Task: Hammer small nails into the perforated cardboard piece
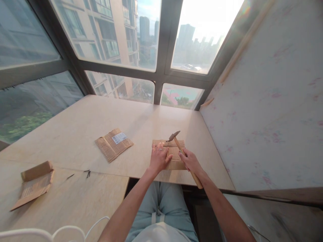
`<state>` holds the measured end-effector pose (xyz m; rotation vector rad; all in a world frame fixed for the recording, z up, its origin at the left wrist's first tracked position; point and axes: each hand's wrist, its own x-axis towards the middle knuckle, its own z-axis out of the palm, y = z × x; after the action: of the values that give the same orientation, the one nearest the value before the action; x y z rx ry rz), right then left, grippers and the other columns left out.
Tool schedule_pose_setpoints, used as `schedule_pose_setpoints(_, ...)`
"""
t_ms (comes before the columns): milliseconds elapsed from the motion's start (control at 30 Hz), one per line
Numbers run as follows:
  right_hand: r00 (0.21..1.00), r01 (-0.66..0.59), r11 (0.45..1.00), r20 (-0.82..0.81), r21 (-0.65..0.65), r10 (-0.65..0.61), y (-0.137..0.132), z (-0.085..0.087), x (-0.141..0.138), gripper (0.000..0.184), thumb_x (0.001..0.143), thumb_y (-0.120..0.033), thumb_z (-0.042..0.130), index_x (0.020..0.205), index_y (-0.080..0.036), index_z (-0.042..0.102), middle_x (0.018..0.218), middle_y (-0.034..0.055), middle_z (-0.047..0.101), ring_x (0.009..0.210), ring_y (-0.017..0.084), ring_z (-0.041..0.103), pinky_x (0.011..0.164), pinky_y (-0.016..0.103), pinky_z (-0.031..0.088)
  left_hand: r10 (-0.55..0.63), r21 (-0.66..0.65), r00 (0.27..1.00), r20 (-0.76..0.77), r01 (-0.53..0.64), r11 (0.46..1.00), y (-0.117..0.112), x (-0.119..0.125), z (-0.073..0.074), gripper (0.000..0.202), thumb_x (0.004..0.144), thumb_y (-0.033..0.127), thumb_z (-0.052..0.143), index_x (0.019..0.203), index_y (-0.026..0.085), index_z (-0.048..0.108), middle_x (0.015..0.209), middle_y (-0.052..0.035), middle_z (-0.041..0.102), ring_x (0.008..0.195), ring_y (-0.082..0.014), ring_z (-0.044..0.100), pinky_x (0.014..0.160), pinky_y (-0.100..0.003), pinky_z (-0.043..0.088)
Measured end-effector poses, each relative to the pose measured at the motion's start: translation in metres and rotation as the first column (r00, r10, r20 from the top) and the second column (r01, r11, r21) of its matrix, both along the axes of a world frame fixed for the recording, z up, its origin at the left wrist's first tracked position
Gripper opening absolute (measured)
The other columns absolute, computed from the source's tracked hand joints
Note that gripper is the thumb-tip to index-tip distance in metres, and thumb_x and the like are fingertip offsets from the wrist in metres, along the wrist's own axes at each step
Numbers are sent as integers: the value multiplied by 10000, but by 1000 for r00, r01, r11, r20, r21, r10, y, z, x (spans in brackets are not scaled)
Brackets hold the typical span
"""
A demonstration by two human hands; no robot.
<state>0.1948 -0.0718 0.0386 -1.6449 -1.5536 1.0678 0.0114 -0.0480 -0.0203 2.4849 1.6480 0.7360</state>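
Note:
A small wooden board [175, 164] dotted with rows of holes lies near the front edge of the plywood table [83, 124]. My left hand [158, 158] rests flat on the board's left part, fingers spread toward its far edge. My right hand [191, 162] is closed around the wooden handle of a small claw hammer [174, 136]. The hammer's metal head hovers just over the board's far edge, close to my left fingertips. The handle's end sticks out behind my right wrist.
A flattened cardboard package [114, 144] with a white label lies left of the board. An open cardboard box [34, 183] sits at the far left. Several dark nails [87, 172] lie between them. A white panel [267, 111] walls the right side; windows stand behind.

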Motion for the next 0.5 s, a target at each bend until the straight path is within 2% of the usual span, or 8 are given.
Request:
schedule_pose_setpoints(267, 998, 39, 999, -41, 13, -38, 0, 0, 5, 298, 892, -498, 487, 781, -222, 472, 481, -97, 420, 278, 88, 391, 256, 195, 290, 4, 8, 1000, 12, -4, 1000, 0, 0, -4, 396, 912, 476, 531, 1194, 217, 634, 1394, -174, 533, 1333, -335, 440, 1131, -602, 264)
schedule_pose_setpoints(500, 1000, -18, 1000, -9, -8, 18, -5, -4, 3, 259, 882, -458, 509, 825, -207, 533, 485, -104, 428, 250, 75, 381, 237, 177, 236, -5, -10, 1000, 7, 5, 1000, -1, 0, 2, 379, 912, 475, 535, 1164, 210, 635, 1390, -175, 535, 1327, -327, 448, 1126, -604, 268)
